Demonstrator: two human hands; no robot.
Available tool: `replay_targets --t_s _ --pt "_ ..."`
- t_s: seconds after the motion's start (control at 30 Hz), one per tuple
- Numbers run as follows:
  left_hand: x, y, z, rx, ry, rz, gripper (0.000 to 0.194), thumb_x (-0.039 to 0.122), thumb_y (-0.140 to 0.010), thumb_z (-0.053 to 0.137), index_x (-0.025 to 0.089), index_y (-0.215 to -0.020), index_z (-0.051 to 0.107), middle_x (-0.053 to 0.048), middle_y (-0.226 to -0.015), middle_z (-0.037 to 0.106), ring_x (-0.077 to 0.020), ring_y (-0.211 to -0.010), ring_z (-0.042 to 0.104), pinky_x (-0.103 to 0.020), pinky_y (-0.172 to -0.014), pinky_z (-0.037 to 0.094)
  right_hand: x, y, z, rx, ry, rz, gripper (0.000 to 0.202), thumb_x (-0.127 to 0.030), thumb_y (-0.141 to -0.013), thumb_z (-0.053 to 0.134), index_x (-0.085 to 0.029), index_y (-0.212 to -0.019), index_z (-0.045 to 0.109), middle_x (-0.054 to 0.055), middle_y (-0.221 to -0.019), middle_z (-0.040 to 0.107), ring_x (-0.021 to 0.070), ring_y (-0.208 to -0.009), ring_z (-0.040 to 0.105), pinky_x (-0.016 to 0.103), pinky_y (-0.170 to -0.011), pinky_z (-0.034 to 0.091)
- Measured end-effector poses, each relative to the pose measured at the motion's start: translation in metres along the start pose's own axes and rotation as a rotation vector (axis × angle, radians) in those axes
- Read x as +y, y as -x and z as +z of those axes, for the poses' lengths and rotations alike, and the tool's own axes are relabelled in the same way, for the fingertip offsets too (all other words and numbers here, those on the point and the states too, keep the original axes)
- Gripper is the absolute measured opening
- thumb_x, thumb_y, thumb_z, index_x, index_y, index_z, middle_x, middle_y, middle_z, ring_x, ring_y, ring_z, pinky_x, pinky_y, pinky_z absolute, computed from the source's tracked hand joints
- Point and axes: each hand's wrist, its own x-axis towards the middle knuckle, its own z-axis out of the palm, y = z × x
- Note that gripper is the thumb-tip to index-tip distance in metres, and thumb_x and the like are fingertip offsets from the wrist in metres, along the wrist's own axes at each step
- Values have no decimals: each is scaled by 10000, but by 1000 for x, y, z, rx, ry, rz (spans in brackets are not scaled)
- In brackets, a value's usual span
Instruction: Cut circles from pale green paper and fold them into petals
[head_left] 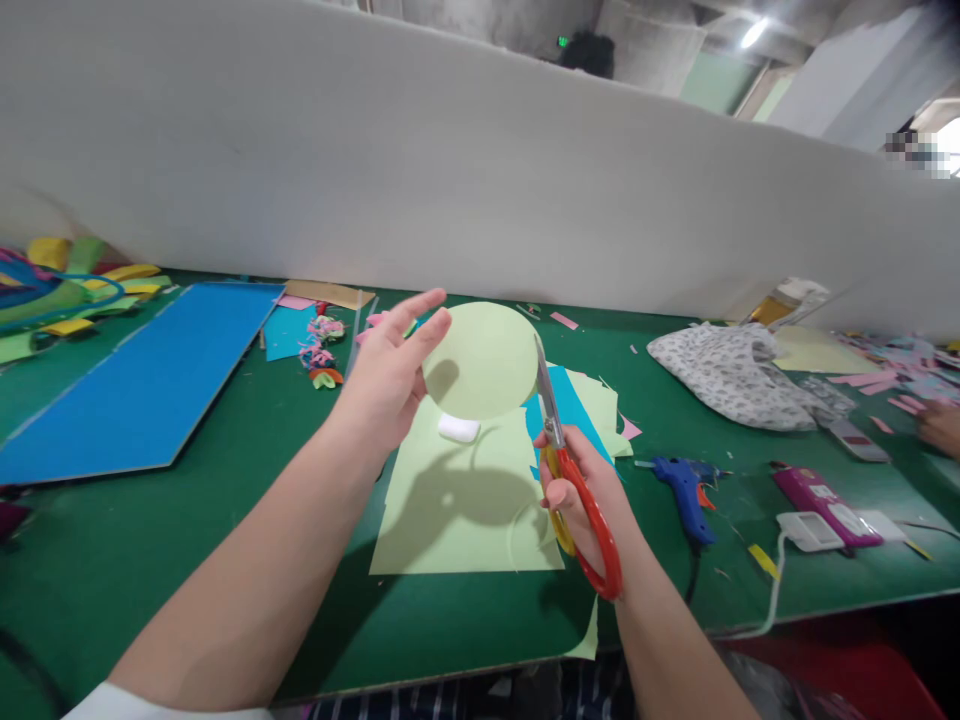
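My left hand [394, 370] holds a round pale green paper disc [484, 360] by its left edge, with the index finger and thumb raised. In my right hand [585, 490] are scissors [592, 520] with red and yellow handles, their blades pointing up along the disc's right edge. Below the disc lies a pale green sheet [457, 530], shadowed by the hands, with a white piece [459, 429] on it. A blue strip [574, 410] and more pale green paper [600, 405] lie to the right of the sheet.
A blue board [150, 380] lies at left, near colourful pieces [67, 290]. At right are a blue glue gun [686, 490], a patterned cloth [727, 375], a magenta device [825, 505] with cables, and another person's hand [941, 428]. A white partition [450, 170] stands behind.
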Motion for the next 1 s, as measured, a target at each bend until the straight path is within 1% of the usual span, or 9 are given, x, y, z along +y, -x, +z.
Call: replay_targets --t_s 0.1,0.17,0.23,0.33,0.4,0.5,0.67,0.8,1.0 --pt "-13 6 10 -183 165 -221 443 554 -765 738 186 -1012 735 -78 -877 756 -188 -742 724 -211 -537 568 5 -3 0 69 -64 -2 680 -813 -651 674 -240 -993 542 -89 -601 360 111 -524 310 273 -523 288" --pt "-19 14 16 -222 178 -260 424 518 -758 761 180 -1012 737 -93 -976 767 -205 -830 734 -233 -634 607 8 -4 -1 103 -78 -24 648 -788 -681 676 -238 -999 547 -85 -605 375 112 -529 328 273 -525 298" --pt "-22 21 21 -196 144 -241 404 423 -723 820 184 -1035 727 -87 -1050 764 -202 -882 733 -236 -677 617 10 -5 -1 112 -72 -50 677 -798 -664 680 -240 -1027 557 -69 -640 422 117 -553 362 273 -530 309" --pt "-24 28 25 -123 88 -184 427 342 -690 854 170 -1056 714 -91 -1089 758 -221 -940 728 -232 -644 616 12 -6 0 79 -94 -51 856 -874 -513 680 -248 -1086 562 -44 -729 495 119 -576 411 273 -533 340" --pt "-25 29 24 -109 67 -145 427 338 -690 856 159 -1052 719 -93 -1062 764 -233 -943 728 -244 -644 619 12 -6 1 45 -142 -37 942 -905 -448 659 -259 -1125 552 -26 -799 531 123 -590 439 283 -550 379" --pt "-28 29 23 -112 43 -107 394 349 -692 857 160 -1018 740 -89 -1014 774 -233 -917 732 -247 -639 617 11 -6 3 18 -188 -36 974 -917 -454 642 -270 -1173 534 -2 -892 551 142 -641 475 312 -606 430" --pt "-29 33 26 -89 21 -87 360 352 -682 861 167 -974 760 -82 -978 784 -243 -887 738 -258 -608 614 9 -6 5 51 -147 -19 1092 -954 -350 609 -270 -1197 517 14 -917 563 178 -695 504 342 -636 450" --pt "-28 39 31 -48 12 -62 350 359 -687 855 181 -972 760 -69 -964 784 -230 -851 735 -266 -596 611 6 -4 7 41 -187 4 1078 -946 -366 619 -270 -1199 508 23 -937 564 183 -717 504 329 -622 451" --pt "-31 45 32 -69 -20 -44 328 360 -710 838 175 -970 762 -78 -994 782 -231 -856 731 -279 -621 614 1 2 7 42 -136 -46 951 -943 -515 570 -269 -1183 504 25 -943 556 174 -701 506 324 -629 470"
